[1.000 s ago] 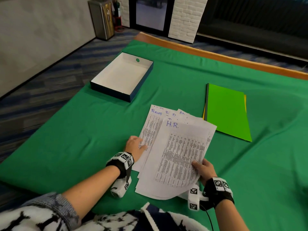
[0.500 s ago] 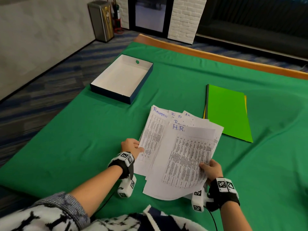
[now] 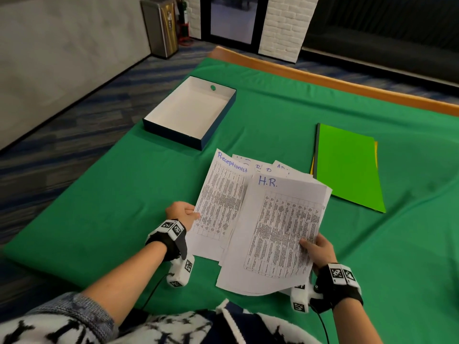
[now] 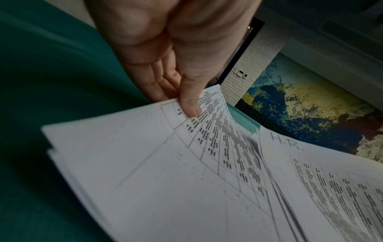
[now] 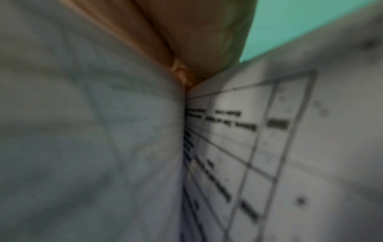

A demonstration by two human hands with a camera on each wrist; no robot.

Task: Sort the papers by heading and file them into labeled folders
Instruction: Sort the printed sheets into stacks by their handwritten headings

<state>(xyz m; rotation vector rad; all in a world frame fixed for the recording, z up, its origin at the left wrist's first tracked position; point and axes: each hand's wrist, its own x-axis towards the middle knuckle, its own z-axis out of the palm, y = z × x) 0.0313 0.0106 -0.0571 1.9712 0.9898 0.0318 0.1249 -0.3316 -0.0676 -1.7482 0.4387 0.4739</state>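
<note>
A fanned stack of printed papers is held above the green cloth near me. My left hand (image 3: 185, 214) pinches the left edge of the sheet headed "Receptionist" (image 3: 223, 194), thumb on top (image 4: 189, 104) with fingers beneath. My right hand (image 3: 314, 247) grips the lower right of the sheets topped by the one headed "H.R." (image 3: 278, 229). More sheets (image 3: 268, 167) fan out behind, their headings mostly hidden. The right wrist view is blurred paper (image 5: 248, 147) close up. A bright green folder (image 3: 347, 167) lies to the right on top of a yellow one (image 3: 375, 150).
An open, shallow white box with dark blue sides (image 3: 191, 112) sits at the back left of the green cloth (image 3: 99, 207). A wooden table edge (image 3: 323, 78) runs along the far side. A metal bin (image 3: 161, 26) stands on the floor beyond.
My left hand has slid from lying on the papers to pinching the left sheet's edge. The fan has spread wider, showing the full "Receptionist" heading, and the papers have lifted slightly.
</note>
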